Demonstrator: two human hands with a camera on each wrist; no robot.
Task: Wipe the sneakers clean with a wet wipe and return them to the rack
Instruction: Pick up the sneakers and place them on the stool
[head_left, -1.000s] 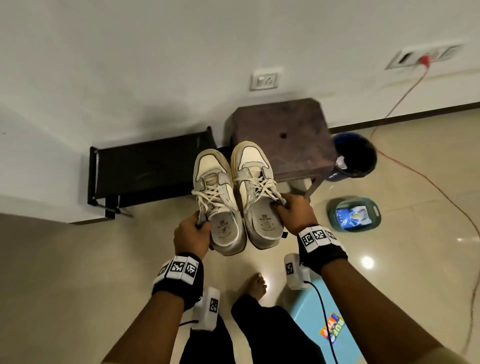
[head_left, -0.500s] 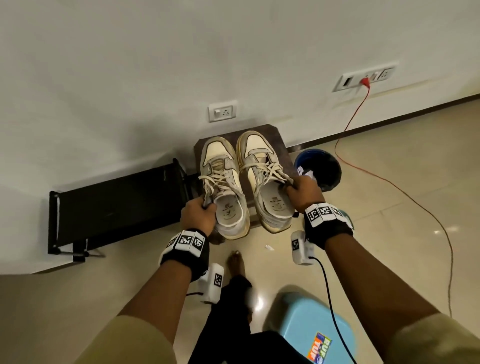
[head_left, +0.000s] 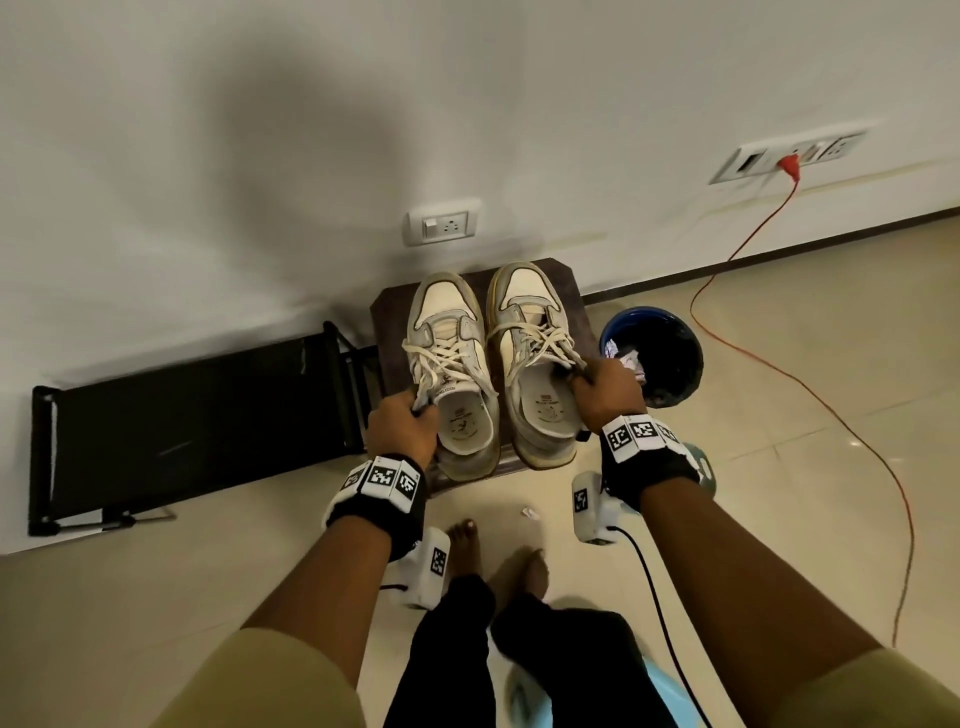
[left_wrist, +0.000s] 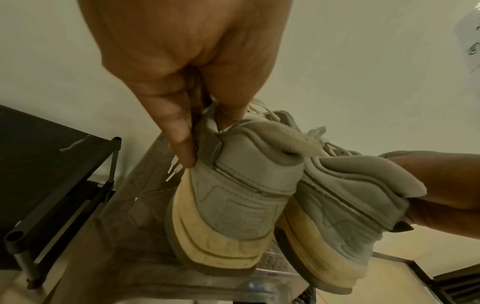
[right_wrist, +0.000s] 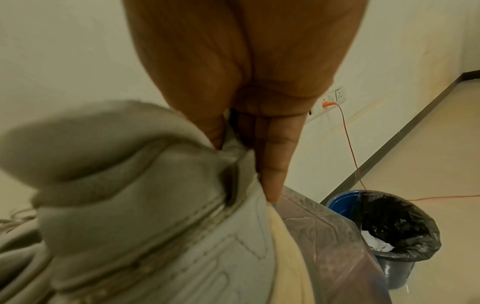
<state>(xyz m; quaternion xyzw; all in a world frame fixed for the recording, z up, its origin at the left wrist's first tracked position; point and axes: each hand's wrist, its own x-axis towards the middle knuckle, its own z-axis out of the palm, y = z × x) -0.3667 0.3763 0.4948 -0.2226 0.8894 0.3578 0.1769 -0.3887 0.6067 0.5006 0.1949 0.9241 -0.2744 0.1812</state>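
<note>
Two grey-and-cream sneakers with loose laces are held side by side above a brown stool (head_left: 574, 306). My left hand (head_left: 402, 428) pinches the collar of the left sneaker (head_left: 449, 364), seen from behind as a grey heel (left_wrist: 241, 195) with my fingers (left_wrist: 179, 135) on its outer side. My right hand (head_left: 605, 392) grips the collar of the right sneaker (head_left: 530, 353), with fingers (right_wrist: 272, 156) pressed along its side (right_wrist: 161, 216). The black shoe rack (head_left: 192, 415) stands low against the wall to the left.
A blue bin (head_left: 654, 356) lined with a black bag holds crumpled wipes right of the stool. An orange cable (head_left: 810, 384) runs from a wall socket across the tiled floor. My bare feet (head_left: 467, 540) and a light blue seat (head_left: 530, 696) lie below.
The view has tilted and I have risen, so the stool and rack look lower and farther left. Both hands keep their grip on the sneakers, still held over the stool.
</note>
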